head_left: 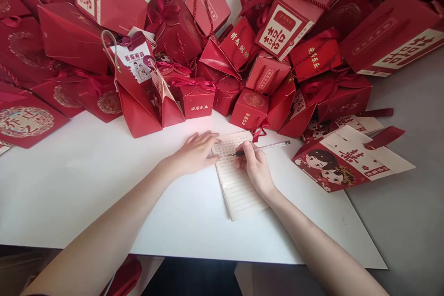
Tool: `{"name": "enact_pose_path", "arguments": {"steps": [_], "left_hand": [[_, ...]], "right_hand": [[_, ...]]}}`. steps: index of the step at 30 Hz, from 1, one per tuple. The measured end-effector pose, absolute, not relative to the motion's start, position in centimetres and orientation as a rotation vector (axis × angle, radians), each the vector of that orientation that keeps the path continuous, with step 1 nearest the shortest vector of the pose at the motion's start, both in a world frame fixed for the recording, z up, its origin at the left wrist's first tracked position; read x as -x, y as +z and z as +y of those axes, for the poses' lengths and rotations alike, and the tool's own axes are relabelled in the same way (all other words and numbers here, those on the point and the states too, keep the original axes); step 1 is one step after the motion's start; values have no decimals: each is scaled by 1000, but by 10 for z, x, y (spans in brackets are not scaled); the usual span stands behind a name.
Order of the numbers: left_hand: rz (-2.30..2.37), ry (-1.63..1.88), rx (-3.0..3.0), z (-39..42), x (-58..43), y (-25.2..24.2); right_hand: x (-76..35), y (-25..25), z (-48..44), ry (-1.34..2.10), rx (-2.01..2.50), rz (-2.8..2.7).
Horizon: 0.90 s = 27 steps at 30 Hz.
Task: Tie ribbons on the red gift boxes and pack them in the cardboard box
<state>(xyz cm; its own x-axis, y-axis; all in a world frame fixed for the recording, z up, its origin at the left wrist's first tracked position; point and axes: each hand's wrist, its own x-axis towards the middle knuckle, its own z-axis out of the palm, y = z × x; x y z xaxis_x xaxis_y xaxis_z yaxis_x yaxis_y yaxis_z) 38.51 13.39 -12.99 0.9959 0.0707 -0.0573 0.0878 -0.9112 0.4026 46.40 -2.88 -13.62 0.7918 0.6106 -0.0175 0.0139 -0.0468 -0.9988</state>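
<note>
A lined notebook (243, 194) lies on the white table, its upper lines filled with small handwriting and its lower lines blank. My right hand (257, 166) rests on the page, fingers closed around a pen (274, 145) with a clear barrel. The pen's dark tip points left, at the written lines. Flat on the table to the left, my left hand (197, 151) has its fingers spread, and the fingertips touch the notebook's left edge.
Red gift boxes (197, 97) with cords and ribbons are heaped along the back of the white table (166, 222). A box with cartoon faces (333, 166) lies near the right edge. Below the front edge, a red shiny object (125, 275) shows at the left.
</note>
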Motion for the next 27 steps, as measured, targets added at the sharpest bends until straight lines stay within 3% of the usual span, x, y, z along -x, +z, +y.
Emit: {"name": "enact_pose_path", "arguments": {"steps": [6,11,16,27], "left_hand": [[110,-89,-2700,134,-386,-128],[105,-80,-2675,136,-385,-128],[118,-96,-2679,135,-385,-128],[120,-63,-2668,133,-385,-126]], "right_hand": [[-458,-135,-25,302,1636,-636],[-460,-133,-26,347,1538,-523],[-458,-134,-27,180,1794,-618],[-457,-139,-27,258,1945,-772]]}}
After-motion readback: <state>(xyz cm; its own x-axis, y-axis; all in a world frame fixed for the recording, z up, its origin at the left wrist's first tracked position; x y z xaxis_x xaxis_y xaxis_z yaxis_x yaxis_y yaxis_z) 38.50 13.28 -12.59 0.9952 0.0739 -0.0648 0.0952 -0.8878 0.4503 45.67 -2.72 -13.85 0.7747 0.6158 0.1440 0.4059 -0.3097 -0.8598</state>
